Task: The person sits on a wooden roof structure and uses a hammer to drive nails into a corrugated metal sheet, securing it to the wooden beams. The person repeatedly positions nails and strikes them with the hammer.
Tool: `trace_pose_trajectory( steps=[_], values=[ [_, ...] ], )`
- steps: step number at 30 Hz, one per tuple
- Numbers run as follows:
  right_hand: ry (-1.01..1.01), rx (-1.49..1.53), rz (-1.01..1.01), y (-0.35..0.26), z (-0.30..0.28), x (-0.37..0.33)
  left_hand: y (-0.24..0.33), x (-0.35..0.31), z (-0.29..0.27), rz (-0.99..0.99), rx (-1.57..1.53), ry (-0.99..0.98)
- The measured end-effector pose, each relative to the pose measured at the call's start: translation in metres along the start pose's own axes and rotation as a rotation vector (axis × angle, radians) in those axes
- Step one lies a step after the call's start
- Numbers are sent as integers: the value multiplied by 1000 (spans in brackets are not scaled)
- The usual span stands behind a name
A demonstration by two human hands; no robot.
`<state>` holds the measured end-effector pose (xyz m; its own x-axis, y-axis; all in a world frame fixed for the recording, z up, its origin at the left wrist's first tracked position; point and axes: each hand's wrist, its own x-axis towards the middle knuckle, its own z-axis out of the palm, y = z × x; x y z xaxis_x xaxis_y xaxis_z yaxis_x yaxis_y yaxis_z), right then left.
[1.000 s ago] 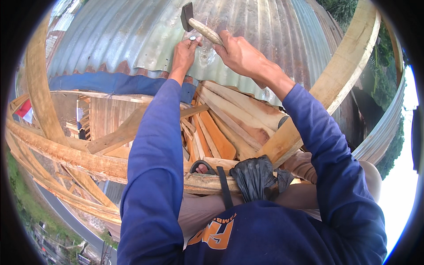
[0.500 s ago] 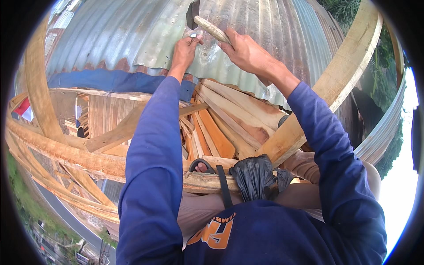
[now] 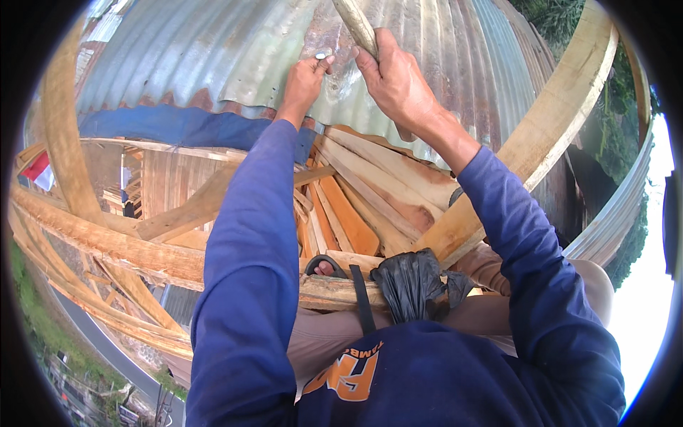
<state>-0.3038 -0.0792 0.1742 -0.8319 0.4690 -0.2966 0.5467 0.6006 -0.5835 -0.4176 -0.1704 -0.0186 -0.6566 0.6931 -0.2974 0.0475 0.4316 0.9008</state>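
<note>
My left hand (image 3: 304, 87) is stretched out over the corrugated metal roofing (image 3: 270, 50), thumb and fingers pinching a roofing nail (image 3: 324, 53) with a broad pale head. To its right, my right hand (image 3: 403, 80) is wrapped round the wooden handle of a hammer (image 3: 354, 25). The handle slants up and to the left, and the hammer's head is cut off by the top edge of the view. Rust patches and pale marks show on the sheet around the nail.
A thick wooden beam (image 3: 562, 92) slants up at the right. Timber framing (image 3: 107, 245) spans the left, with a road (image 3: 107, 349) far below. Stacked boards (image 3: 384, 178) lie under the sheet's edge. A black plastic bag (image 3: 409, 281) hangs before me, beside a sandalled foot (image 3: 325, 268).
The hammer has been raised: its head, which hung just above the nail, has left the top of the view. My left hand still pinches the nail, slightly farther right.
</note>
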Motion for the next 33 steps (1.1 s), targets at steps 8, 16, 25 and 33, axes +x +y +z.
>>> trace_pose_trajectory(
  steps=[8,16,25,33],
  values=[
    [13,41,0,3,-10,0,2,-2,1,32,59,27],
    [-52,2,-18,29,14,4,-5,3,8,108,24,49],
    [-69,-7,76,43,14,5,13,-2,4,19,84,15],
    [127,99,-30,8,9,-11,0,0,5,46,54,33]
  ],
)
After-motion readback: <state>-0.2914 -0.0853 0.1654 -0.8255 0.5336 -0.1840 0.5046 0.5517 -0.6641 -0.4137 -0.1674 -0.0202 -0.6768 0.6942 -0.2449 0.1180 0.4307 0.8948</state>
